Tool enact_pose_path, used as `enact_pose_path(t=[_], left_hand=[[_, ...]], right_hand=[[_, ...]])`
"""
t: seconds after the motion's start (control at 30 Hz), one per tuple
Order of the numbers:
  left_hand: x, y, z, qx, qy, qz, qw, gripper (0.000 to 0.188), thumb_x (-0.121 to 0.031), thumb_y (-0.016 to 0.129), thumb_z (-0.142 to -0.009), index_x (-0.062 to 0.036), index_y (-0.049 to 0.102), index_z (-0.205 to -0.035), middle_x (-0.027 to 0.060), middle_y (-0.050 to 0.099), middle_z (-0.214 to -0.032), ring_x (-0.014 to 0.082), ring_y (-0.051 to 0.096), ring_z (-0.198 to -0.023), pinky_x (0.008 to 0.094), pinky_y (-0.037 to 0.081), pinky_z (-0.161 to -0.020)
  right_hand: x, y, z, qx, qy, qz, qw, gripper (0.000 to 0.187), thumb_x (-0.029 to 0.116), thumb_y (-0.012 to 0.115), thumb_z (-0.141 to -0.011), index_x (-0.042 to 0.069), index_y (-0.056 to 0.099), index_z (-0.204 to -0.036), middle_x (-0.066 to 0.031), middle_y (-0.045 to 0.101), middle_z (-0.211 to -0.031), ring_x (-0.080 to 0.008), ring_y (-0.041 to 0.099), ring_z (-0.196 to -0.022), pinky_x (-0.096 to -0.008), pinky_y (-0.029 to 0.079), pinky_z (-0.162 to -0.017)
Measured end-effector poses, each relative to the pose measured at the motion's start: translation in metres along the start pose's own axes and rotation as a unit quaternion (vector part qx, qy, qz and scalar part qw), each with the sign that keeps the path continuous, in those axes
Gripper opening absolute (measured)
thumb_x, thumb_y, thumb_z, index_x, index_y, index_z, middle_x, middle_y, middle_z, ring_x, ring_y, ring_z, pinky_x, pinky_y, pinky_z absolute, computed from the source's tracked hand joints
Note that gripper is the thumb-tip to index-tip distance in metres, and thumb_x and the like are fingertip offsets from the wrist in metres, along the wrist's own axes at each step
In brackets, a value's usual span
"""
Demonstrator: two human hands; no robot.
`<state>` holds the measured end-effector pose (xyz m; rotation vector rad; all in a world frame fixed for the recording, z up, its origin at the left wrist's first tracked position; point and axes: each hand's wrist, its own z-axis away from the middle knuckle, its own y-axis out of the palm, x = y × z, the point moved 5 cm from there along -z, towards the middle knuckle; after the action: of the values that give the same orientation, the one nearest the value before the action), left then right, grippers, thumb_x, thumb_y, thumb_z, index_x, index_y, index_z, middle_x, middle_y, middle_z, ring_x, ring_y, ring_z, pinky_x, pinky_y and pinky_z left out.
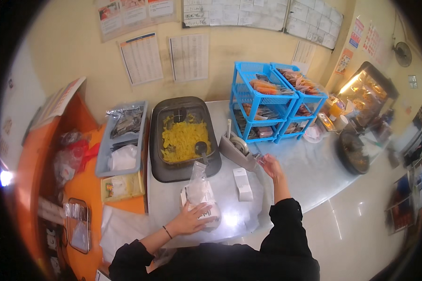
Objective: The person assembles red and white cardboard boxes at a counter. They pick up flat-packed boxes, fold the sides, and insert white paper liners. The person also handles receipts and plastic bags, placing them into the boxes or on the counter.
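Note:
My left hand [191, 220] rests on a white printed paper package [210, 206], fingers over its side and holding it against the metal table. A clear plastic bag [198, 180] stands up out of the package. My right hand [270, 167] is at the front end of a grey tape dispenser [234, 152], its fingers pinched at the tape's end; the strip itself is too small to make out well. Between the hands lies a folded white paper slip [243, 185]. Beyond the package is a black tray [159, 164] holding yellow food [185, 140] with a black spoon [201, 149] in it.
Blue tiered racks [267, 100] with packed sachets stand against the wall at the back. Left are a grey bin [101, 159] of packets and a yellow tray [138, 187] on an orange counter. A round dark pan [351, 152] sits at the table's right end.

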<state>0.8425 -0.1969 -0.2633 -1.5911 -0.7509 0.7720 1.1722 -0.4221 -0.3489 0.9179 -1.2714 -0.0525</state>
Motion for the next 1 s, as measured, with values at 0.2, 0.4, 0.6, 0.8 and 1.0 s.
enact_pose_path(t=[0.2,0.4,0.6,0.8,1.0], left_hand=[[0.000,0.002,0.000,-0.003,-0.005,0.002,1.000,0.045,-0.033,0.051,-0.078,-0.0326,0.042,-0.122,0.0073,0.036,-0.126,0.0208,0.032,-0.118,0.0520,0.025,-0.085],[-0.001,0.001,0.005,0.002,-0.017,0.015,1.000,0.045,-0.032,0.051,-0.077,-0.0332,0.042,-0.121,0.0068,0.036,-0.126,0.0211,0.033,-0.118,0.0523,0.024,-0.085],[-0.002,0.004,0.009,0.015,-0.027,0.055,0.998,0.045,-0.030,0.050,-0.078,-0.0330,0.040,-0.123,0.0078,0.034,-0.129,0.0220,0.033,-0.119,0.0549,0.023,-0.086],[0.000,0.001,0.004,0.017,-0.025,0.037,0.999,0.047,-0.030,0.050,-0.079,-0.0332,0.037,-0.125,0.0075,0.031,-0.131,0.0207,0.030,-0.121,0.0584,0.022,-0.090],[0.004,0.006,0.006,0.020,-0.008,0.038,0.999,0.047,-0.030,0.051,-0.078,-0.0319,0.039,-0.123,0.0081,0.029,-0.132,0.0215,0.028,-0.122,0.0579,0.022,-0.091]], right_hand=[[-0.019,-0.019,0.019,-0.023,-0.034,-0.096,0.995,0.007,0.007,0.051,-0.079,0.001,0.052,-0.078,-0.0111,0.055,-0.081,-0.0263,0.051,-0.094,-0.0399,0.035,-0.093],[-0.038,-0.042,0.004,-0.123,0.146,0.119,0.974,0.011,0.008,0.049,-0.078,-0.001,0.054,-0.080,-0.0128,0.056,-0.089,-0.0274,0.051,-0.096,-0.0368,0.049,-0.073],[0.014,-0.049,-0.001,-0.229,0.224,0.904,0.284,0.023,0.020,0.051,-0.077,0.011,0.060,-0.096,-0.0090,0.059,-0.098,-0.0271,0.059,-0.081,-0.0429,0.046,-0.056],[0.029,0.103,0.026,0.102,0.176,0.924,0.323,0.021,0.019,0.053,-0.070,0.007,0.064,-0.083,-0.0129,0.063,-0.087,-0.0265,0.060,-0.074,-0.0385,0.046,-0.059],[-0.033,0.297,0.121,0.478,0.219,0.458,0.717,0.021,0.018,0.047,-0.077,-0.001,0.054,-0.081,-0.0090,0.056,-0.067,-0.0196,0.055,-0.065,-0.0315,0.043,-0.060]])
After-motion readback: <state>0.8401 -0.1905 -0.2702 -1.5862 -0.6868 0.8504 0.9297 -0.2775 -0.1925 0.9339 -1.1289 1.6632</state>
